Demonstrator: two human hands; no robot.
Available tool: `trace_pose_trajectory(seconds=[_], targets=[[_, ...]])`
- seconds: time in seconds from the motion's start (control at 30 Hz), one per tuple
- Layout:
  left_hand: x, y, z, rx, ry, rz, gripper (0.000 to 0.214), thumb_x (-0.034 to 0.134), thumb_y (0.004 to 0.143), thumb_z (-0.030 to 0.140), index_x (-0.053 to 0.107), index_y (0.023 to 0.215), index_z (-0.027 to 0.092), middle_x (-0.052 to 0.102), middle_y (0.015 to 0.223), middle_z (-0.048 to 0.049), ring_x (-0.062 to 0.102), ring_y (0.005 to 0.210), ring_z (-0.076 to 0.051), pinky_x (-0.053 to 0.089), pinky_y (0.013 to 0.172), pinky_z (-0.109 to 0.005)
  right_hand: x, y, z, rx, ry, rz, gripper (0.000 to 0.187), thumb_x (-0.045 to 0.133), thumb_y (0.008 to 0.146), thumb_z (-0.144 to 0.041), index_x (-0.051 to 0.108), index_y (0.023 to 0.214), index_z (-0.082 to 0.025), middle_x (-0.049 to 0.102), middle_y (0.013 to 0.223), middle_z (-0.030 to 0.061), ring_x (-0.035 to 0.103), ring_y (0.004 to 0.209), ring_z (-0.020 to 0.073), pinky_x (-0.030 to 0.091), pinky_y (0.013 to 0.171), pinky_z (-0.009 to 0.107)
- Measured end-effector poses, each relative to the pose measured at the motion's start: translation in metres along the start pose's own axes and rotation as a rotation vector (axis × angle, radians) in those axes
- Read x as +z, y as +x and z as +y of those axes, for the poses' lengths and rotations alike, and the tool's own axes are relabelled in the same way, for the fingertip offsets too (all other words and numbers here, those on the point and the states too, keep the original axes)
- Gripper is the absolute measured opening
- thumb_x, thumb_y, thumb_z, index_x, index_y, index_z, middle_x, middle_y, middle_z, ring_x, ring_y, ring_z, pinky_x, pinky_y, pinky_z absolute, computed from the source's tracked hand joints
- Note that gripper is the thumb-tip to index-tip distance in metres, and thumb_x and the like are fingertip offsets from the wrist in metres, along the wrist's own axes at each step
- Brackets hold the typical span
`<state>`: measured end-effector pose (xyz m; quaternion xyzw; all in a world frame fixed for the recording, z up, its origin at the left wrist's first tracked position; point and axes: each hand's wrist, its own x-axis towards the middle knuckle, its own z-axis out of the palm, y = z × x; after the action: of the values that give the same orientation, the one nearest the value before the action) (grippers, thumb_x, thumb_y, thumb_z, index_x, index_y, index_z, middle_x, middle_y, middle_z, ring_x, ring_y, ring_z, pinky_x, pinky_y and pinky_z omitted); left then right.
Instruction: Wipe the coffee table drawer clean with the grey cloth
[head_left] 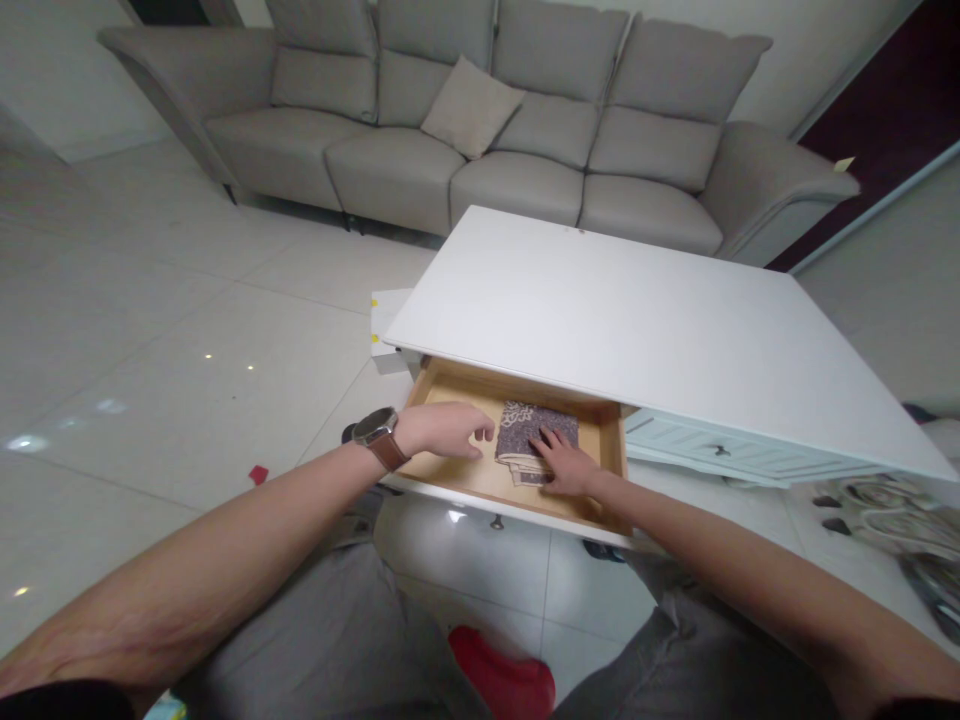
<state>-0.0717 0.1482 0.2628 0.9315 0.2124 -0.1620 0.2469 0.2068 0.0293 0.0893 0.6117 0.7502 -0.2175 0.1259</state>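
My right hand [568, 468] lies on the cloth [517, 440], fingers spread and straightened over its right part, pressing flat with no grip closed around it. My left hand [448, 430] is just to the left of the cloth, fingers loosely curved and parted from the thumb, holding nothing; a small gap shows between those fingertips and the cloth's edge.

The cloth sits near the centre of the frame, a little below the middle, folded into a flat pad: dark purplish with a pale pattern at its upper left, paler layers showing along its lower edge. It rests on the wooden floor of the drawer [442, 478], which is pulled out towards me, its knob [496, 521] at lower centre. A watch [379, 432] with a brown strap is on my left wrist.

Above the drawer, the white table [645, 320] stretches to the right of the frame. A white box [384, 345] stands on the floor by its left end. Across the top is the grey sofa [397, 170], a pale cushion [472, 108] leaning on it. A red scrap [258, 474] lies on the tiles at left; something red [502, 678] shows at bottom centre, between my legs.
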Motion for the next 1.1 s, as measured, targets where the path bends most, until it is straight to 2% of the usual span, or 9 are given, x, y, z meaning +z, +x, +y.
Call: trace_pose_trajectory(seconds=[0.07,0.17,0.27,0.37,0.57,0.67,0.8,0.93,1.1], targets=[[0.008,-0.002,0.017,0.022,0.022,-0.103,0.036,0.076,0.081,0.033,0.075,0.115,0.021,0.078,0.110,-0.0068,0.071,0.096,-0.022,0.050,0.078,-0.027,0.012,0.017,-0.013,0.072,-0.054,-0.048,0.120,0.083,0.065,-0.036,0.019,0.165,-0.024,0.004,0.171,0.0228,0.009,0.152,0.0533,0.028,0.113,0.067],[0.032,-0.004,0.042,0.058,0.106,-0.183,0.038,0.082,0.076,0.036,0.078,0.110,0.021,0.078,0.107,-0.0107,0.073,0.096,-0.027,0.053,0.076,-0.031,0.017,0.046,-0.033,0.099,-0.119,0.006,0.104,0.074,0.076,-0.023,0.020,0.165,-0.031,0.007,0.172,0.0199,0.010,0.153,0.0507,0.028,0.112,0.066],[0.060,-0.004,0.059,0.058,0.199,-0.173,0.030,0.075,0.083,0.026,0.077,0.110,0.014,0.077,0.106,-0.0167,0.074,0.097,-0.031,0.056,0.076,-0.035,0.007,0.076,-0.057,0.067,-0.136,0.095,0.088,0.063,0.087,-0.018,0.023,0.163,-0.034,0.022,0.169,0.0175,0.026,0.149,0.0430,0.037,0.108,0.058],[0.080,-0.002,0.062,0.071,0.238,-0.099,0.025,0.059,0.091,0.011,0.076,0.109,0.012,0.077,0.104,-0.0173,0.075,0.093,-0.030,0.057,0.074,-0.036,-0.004,0.102,-0.090,0.042,-0.118,0.175,0.068,0.055,0.094,-0.022,0.035,0.159,-0.026,0.049,0.151,0.0182,0.045,0.133,0.0345,0.045,0.102,0.050],[0.094,0.010,0.054,0.114,0.255,-0.022,0.029,0.051,0.092,0.003,0.078,0.101,0.010,0.078,0.096,-0.0194,0.075,0.086,-0.028,0.055,0.073,-0.037,-0.001,0.115,-0.135,-0.331,-0.173,0.119,0.039,0.042,0.102,-0.020,0.057,0.137,-0.029,0.062,0.130,0.0105,0.052,0.122,0.0284,0.050,0.094,0.045],[0.096,0.018,0.055,0.124,0.270,-0.060,0.027,0.054,0.092,0.006,0.079,0.101,0.011,0.078,0.096,-0.0203,0.074,0.087,-0.029,0.055,0.076,-0.038,-0.001,0.099,-0.118,-0.225,-0.165,0.105,0.038,0.046,0.100,-0.019,0.055,0.136,-0.028,0.059,0.133,0.0123,0.053,0.121,0.0290,0.052,0.089,0.041],[0.098,0.025,0.060,0.086,0.289,-0.145,0.026,0.058,0.090,0.009,0.078,0.106,0.013,0.078,0.103,-0.0202,0.075,0.094,-0.030,0.057,0.076,-0.037,-0.005,0.061,-0.056,0.126,-0.112,0.118,0.053,0.058,0.090,-0.012,0.052,0.139,-0.028,0.048,0.143,0.0160,0.056,0.119,0.0311,0.053,0.086,0.039],[0.104,0.028,0.063,0.101,0.264,-0.096,0.022,0.061,0.090,0.010,0.077,0.105,0.013,0.078,0.103,-0.0184,0.075,0.096,-0.030,0.058,0.074,-0.037,-0.001,0.026,0.000,0.431,-0.088,0.134,0.051,0.060,0.090,-0.016,0.051,0.140,-0.023,0.051,0.134,0.0227,0.062,0.110,0.0322,0.051,0.085,0.041],[0.115,0.030,0.059,0.134,0.261,-0.056,0.024,0.059,0.091,0.008,0.077,0.107,0.012,0.079,0.102,-0.0167,0.075,0.095,-0.030,0.057,0.072,-0.037,0.007,0.025,0.000,0.458,-0.119,0.111,0.053,0.063,0.087,-0.020,0.050,0.139,-0.020,0.053,0.133,0.0240,0.065,0.109,0.0324,0.052,0.084,0.040]])
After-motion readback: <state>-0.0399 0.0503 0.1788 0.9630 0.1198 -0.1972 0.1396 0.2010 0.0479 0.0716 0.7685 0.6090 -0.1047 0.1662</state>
